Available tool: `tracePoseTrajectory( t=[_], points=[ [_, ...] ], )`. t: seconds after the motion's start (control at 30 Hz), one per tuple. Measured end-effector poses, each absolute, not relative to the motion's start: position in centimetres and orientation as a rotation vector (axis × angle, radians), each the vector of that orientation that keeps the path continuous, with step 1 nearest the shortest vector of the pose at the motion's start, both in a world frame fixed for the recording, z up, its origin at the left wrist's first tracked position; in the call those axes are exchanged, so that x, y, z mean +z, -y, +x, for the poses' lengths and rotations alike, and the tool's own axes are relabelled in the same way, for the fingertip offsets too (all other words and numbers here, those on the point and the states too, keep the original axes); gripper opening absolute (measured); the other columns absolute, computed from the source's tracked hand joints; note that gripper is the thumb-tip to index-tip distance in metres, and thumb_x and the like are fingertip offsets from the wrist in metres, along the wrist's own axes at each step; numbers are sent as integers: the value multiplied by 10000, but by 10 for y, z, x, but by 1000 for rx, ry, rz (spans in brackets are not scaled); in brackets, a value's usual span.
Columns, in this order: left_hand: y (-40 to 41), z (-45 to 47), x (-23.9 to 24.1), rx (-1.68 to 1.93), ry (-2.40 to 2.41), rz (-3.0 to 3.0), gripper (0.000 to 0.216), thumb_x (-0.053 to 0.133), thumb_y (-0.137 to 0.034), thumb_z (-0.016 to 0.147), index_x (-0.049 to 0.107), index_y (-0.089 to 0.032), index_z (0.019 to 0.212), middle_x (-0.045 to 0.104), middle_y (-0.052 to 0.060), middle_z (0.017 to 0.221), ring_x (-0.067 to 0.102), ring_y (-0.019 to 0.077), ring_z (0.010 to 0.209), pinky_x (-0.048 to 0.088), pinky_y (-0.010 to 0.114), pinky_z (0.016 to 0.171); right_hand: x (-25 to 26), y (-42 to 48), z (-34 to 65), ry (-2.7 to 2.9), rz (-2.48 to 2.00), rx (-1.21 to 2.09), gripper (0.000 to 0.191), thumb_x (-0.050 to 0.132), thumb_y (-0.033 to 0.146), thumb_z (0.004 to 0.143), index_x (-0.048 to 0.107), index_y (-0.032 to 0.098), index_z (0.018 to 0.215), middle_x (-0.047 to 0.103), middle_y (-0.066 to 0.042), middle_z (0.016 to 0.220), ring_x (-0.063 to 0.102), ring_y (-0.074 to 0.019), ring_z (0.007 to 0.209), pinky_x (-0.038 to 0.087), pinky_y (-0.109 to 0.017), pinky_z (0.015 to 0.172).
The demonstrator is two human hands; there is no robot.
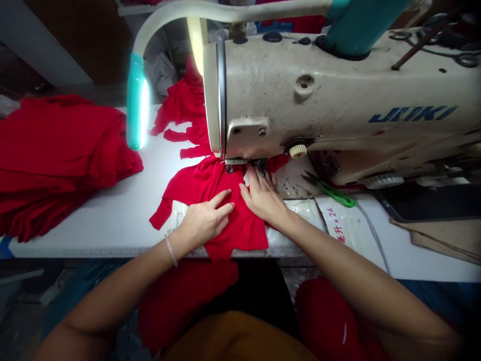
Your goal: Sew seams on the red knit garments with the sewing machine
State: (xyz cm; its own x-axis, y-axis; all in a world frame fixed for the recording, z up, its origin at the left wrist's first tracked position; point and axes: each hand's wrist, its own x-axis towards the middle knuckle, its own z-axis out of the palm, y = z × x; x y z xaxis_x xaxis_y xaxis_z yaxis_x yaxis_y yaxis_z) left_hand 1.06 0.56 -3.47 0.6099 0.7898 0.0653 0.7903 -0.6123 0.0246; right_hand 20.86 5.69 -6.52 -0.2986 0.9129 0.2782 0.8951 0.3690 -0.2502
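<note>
At sewing machine on white table, left hand and right hand lay open, flat on red cloth; cloth looked soft, light, best pinned by flat palms.

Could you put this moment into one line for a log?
Left hand: flat on red fabric | Right hand: on same fabric, by presser foot | Machine: Juki sewing machine | Nearby: green snips

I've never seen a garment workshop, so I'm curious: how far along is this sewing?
Done-looking: a stacked pile of red cloth lies left of the JUKI sewing machine. In hand: the left hand and right hand flatten a red piece by the presser foot. Remaining: red cloth near the lap, state unclear.
</note>
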Motion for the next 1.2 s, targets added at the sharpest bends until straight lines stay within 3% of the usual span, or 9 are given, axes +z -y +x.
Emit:
tracePoseTrajectory(
  t=[0.13,0.27,0.47,0.73,0.87,0.97,1.03,1.13,1.2],
  points=[
    [-25,7,-36,-116,1348,-2781,319,433,-292,996,676,-244,1197,532,57,1489,745,220,846,535,290,518,-61,-58,209,2260,-1584,36,390,482,285,979,623,51,1258,571,-258,1367,511,-406,1293,347,-640,1087],
    [-42,2,-36,-142,1315,-2786,311,462,-314,995,671,-238,1213,546,49,1476,739,204,859,495,271,503,-52,-22,214,2427,-1074,15,301,461,267,1004,703,121,1106,699,-148,1194,620,-267,1150,448,-460,1044],
    [-64,-6,-38,-225,1215,-2786,325,465,-299,1000,658,-219,1249,615,55,1387,718,208,916,426,264,506,-55,-3,209,2454,-1113,-80,379,470,298,1006,668,61,1225,661,-174,1279,600,-291,1206,492,-433,1025],
    [-105,-12,-37,-362,1105,-2876,278,453,-257,987,685,-165,1108,708,107,1122,615,242,1026,429,391,891,-58,-39,193,2450,-1251,-26,419,430,302,1017,616,64,1308,583,-194,1386,525,-305,1287,435,-467,1063],
    [-115,-20,-33,-420,1332,-2896,359,427,-369,1017,648,-177,1224,688,123,1167,553,293,1147,323,505,1019,-47,-33,190,2491,-1050,92,330,447,321,1022,718,134,1043,683,-135,1170,574,-248,1150,410,-414,1019],
    [-104,-23,-24,-368,1537,-2859,470,271,-393,1060,630,-207,1299,628,117,1292,547,285,1161,396,446,959,-37,-35,203,2598,-1070,225,370,477,321,1007,716,174,765,688,-67,891,596,-187,922,432,-345,890],
    [-88,-19,-15,-262,1653,-2794,495,252,-378,1061,694,-189,1178,653,104,1197,617,238,997,457,371,842,-32,-46,216,2596,-1352,112,332,530,241,954,704,157,683,686,-100,860,592,-232,938,424,-393,900],
    [-63,-6,-7,-51,1702,-2704,471,338,-365,1041,726,-164,864,666,85,895,612,183,678,457,330,634,-28,-64,227,2466,-1632,-91,218,527,126,895,742,106,865,692,-188,1022,568,-341,1085,375,-521,995],
    [-53,4,-6,-12,1624,-2703,413,374,-319,1033,712,-170,847,664,90,894,622,202,720,467,337,643,-29,-68,225,2476,-1561,-49,240,518,175,931,725,137,1046,674,-165,1139,586,-315,1087,397,-485,1005]
  ],
)
